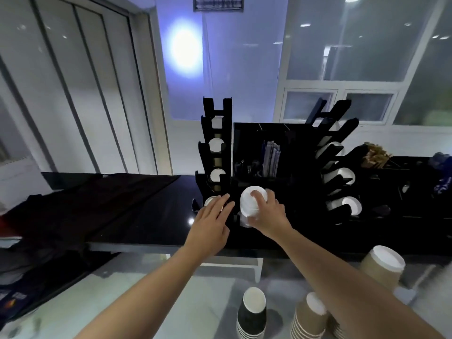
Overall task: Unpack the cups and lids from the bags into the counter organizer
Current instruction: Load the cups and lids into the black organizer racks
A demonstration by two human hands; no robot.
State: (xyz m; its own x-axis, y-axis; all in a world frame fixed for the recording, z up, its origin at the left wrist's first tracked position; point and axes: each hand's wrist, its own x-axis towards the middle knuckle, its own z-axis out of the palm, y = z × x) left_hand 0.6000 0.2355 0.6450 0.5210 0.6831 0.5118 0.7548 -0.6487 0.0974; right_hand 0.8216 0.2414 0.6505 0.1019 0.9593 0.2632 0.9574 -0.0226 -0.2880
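Step in hand, as judged: loading a stack of white round plastic lids (252, 203) into the black slotted counter organizer (288, 182). Right hand (267, 214) grips the stack from the side, fingers curled round it, at the low front middle of the organizer. Left hand (210, 222) lies flat, fingers straight, grip wide and holding nothing, fingertips touching the bottom of the left tilted rack (216, 152).

Left rack: white discs, lids or cup mouths, show in several slots; which I cannot tell. Right tilted rack (338, 172): white-rimmed cups or lids in its slots. Middle compartment: a sheaf of dark flat packets (271, 157).

Waiting on the pale near surface (146, 302): a stack of black paper cups (252, 314), two stacks of brown ribbed paper cups (310, 316), one further right.

Next move calls for seating the lid stack squarely in a free slot, left hand steadying the frame
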